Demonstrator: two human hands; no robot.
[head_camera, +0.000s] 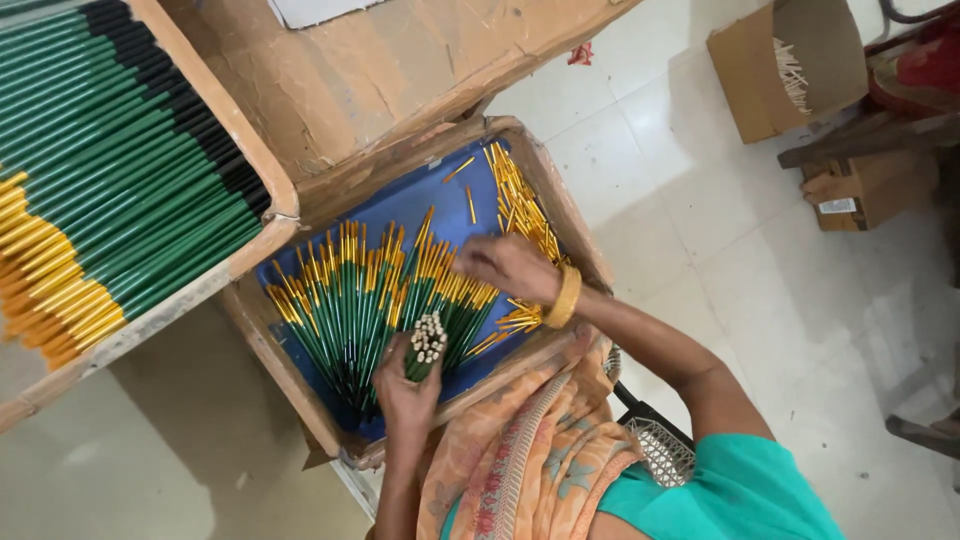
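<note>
I am looking down at a pale tiled floor (720, 200), with daylight lying softly across it. An open cardboard box (785, 65) is sitting at the upper right, a smaller carton (865, 190) is resting beside wooden planks (860, 135).

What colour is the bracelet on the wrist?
The bangle on the right wrist is golden yellow, seen best in the head view, near the green and gold pens.

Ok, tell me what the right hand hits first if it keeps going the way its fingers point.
Probably the fanned green pencils with gold caps: the right hand points left, low over them in the blue-lined tray. Its height above them is unclear.
</note>
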